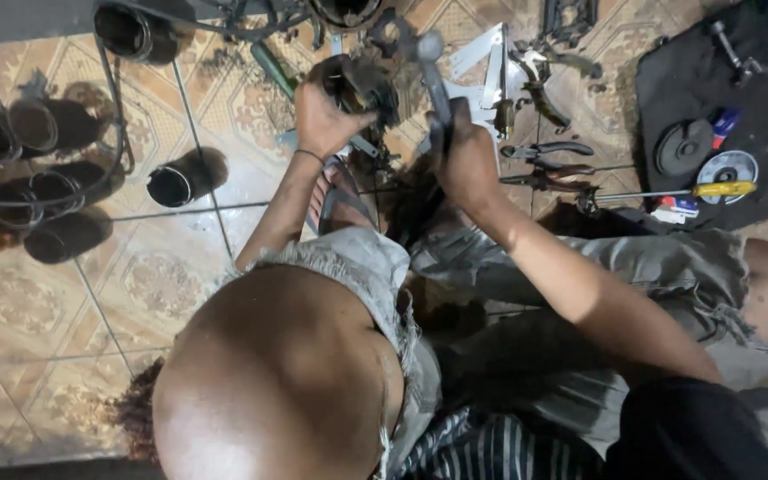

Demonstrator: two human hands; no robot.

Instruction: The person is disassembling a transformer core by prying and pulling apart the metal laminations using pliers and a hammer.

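Note:
My left hand (322,120) grips a dark, greasy metal engine part (362,87) held above the tiled floor. My right hand (466,160) is closed around the handle of a grey wrench (433,76) whose head reaches up to that part. Both arms stretch forward over my bent knees and grey frayed shorts (668,267). A sandal (340,200) on my foot lies just under the hands. The spot where the wrench meets the part is dark and hard to make out.
Several dark cylindrical sleeves (184,178) lie on the patterned tiles (28,302) at the left. Pliers (548,151), a yellow-handled screwdriver (722,188), discs (684,147) and a black cloth (757,80) sit at the right. White metal brackets (491,62) lie ahead.

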